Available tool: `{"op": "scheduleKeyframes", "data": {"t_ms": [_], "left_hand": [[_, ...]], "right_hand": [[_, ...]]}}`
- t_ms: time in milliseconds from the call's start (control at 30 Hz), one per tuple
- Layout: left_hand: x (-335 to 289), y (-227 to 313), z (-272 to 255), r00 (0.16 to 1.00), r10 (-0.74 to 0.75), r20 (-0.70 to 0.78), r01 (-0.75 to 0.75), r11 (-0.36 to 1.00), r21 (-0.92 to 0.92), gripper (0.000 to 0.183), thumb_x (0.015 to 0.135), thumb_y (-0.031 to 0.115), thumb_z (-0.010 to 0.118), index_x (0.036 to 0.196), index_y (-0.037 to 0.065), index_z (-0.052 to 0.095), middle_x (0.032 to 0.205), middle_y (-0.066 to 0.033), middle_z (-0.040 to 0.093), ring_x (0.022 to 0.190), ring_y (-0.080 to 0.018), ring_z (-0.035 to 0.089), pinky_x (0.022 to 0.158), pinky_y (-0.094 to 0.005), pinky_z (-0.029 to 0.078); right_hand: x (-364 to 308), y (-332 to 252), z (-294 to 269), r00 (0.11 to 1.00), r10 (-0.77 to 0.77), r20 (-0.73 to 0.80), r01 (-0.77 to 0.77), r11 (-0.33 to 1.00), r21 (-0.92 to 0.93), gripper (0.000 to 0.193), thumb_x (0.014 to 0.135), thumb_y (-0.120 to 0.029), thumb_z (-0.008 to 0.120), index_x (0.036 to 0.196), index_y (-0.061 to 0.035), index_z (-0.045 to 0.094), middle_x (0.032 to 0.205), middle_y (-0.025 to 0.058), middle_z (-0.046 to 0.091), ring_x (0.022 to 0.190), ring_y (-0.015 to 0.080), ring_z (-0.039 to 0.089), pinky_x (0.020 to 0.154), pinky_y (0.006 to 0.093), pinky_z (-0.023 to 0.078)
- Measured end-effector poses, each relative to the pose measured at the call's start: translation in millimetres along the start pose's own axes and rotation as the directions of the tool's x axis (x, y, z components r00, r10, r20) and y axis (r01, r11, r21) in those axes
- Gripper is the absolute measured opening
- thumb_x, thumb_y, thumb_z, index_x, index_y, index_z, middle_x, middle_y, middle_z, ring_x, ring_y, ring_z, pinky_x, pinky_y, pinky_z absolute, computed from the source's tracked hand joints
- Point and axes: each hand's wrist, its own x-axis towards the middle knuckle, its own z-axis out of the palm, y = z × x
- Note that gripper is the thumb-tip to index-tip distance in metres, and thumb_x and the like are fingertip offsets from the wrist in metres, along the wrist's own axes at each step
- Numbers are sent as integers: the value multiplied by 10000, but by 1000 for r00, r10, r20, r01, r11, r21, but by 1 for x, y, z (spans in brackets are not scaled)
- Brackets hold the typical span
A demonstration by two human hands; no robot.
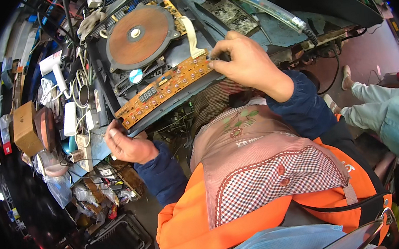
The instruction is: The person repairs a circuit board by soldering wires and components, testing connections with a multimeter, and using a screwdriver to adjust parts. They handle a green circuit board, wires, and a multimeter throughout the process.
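Observation:
A long, narrow orange-brown circuit board [177, 83] with a small digit display lies along the near edge of an opened induction cooker's black casing [103, 80]. My right hand [246, 63] pinches the board's right end between thumb and fingers. At the other end, my left hand [130, 144] is closed round the corner, its fingertips on the board's left tip. A white ribbon cable [190, 33] runs from the board's right part toward the far side. Behind the board sits a round copper coil [140, 37] with a pale centre.
A soldering iron [265, 7] with a clear yellow-tipped handle lies at the far right, next to a worn metal tray [230, 16]. Cables, a white hot-glue gun [53, 66] and a cardboard box [25, 129] crowd the left. Another person's legs [381, 108] show at right.

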Motion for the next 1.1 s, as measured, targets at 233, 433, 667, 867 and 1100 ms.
{"op": "scheduleKeyframes", "data": {"t_ms": [233,433,667,867,1100], "left_hand": [[-3,-4,8,993,117,3,-117,993,-30,269,1098,111,494,1124,-52,706,1103,-97,670,999,-170,635,911,-319,530],[-4,-5,9,997,-10,-74,-3,985,-175,267,1086,113,515,1137,-54,717,1077,-100,711,958,-163,664,861,-290,556],[-3,-5,6,999,-31,-34,24,982,-185,268,1097,126,518,1146,-50,715,1048,-94,716,921,-139,667,821,-280,564],[-2,-10,6,995,-84,-44,74,978,-195,269,1097,133,516,1193,-44,695,1085,-114,717,952,-156,683,839,-281,576],[-16,1,15,990,-126,67,140,949,-283,398,1023,97,551,1386,-64,582,1245,-161,676,1122,-233,683,1012,-354,558]], "right_hand": [[5,3,-1,999,38,37,-38,999,16,245,853,-300,817,965,-83,835,964,140,684,958,350,698,831,450,549],[5,2,-1,999,29,46,-29,1000,-4,221,858,-303,806,951,-104,831,946,125,670,943,340,695,812,443,547],[4,4,-1,998,26,51,-27,1000,8,214,861,-297,795,964,-112,832,934,114,656,928,335,690,800,436,541],[2,5,-2,999,11,32,-11,1000,4,222,866,-303,789,975,-113,829,936,115,654,934,333,691,804,438,541],[-2,7,1,998,-59,-10,60,998,13,249,879,-303,786,1023,-103,817,937,119,628,913,323,667,806,429,528]]}}
